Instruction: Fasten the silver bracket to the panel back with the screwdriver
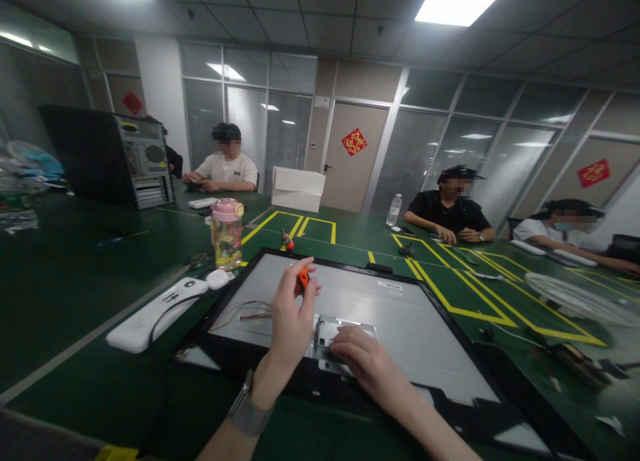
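A large flat display panel [415, 314] with a black frame lies back side up on the green table before me. Raised above it, my left hand [295, 307] is closed around an orange-and-black tool handle [302, 281]; the rest of that tool is hidden by the fingers. My right hand [367, 361] rests low on the panel, its fingers bent together at a silver metal box [326, 330] near the front edge. Whatever its fingertips pinch is too small or covered to make out. Thin wires [250, 309] lie on the panel left of my hands.
A white device [157, 314] with a black cable lies left of the panel, near a pink-lidded bottle [228, 237]. A computer case [107, 155] stands back left. An orange tool [288, 241] and white boxes [297, 189] are beyond. Several people sit across the table.
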`<state>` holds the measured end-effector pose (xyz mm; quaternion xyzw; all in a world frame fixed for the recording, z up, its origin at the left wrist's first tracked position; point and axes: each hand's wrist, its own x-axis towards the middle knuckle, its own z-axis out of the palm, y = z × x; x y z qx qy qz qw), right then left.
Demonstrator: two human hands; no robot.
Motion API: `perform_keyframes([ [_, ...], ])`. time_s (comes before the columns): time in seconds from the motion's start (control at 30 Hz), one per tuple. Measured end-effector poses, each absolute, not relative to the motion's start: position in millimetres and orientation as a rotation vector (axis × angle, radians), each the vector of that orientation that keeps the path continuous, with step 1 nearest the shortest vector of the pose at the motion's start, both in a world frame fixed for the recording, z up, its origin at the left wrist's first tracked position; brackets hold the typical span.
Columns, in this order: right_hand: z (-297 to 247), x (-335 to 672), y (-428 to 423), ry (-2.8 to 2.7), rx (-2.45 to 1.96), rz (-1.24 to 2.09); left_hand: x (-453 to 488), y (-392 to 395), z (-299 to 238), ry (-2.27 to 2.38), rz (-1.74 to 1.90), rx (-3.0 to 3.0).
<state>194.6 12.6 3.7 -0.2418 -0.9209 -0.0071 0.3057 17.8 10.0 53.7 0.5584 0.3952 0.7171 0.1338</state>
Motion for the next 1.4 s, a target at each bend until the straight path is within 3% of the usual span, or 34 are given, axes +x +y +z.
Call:
perform_keyframes([
  [0.37,13.6,185.9,12.2,-2.482,-0.635,-0.198,18.7,10.1,53.6,1.139,2.076,1.640],
  [1.4,22.1,184.7,6.4,-2.475,-0.701,-0.319,18.5,11.4,53.1,1.131,2.032,1.624],
])
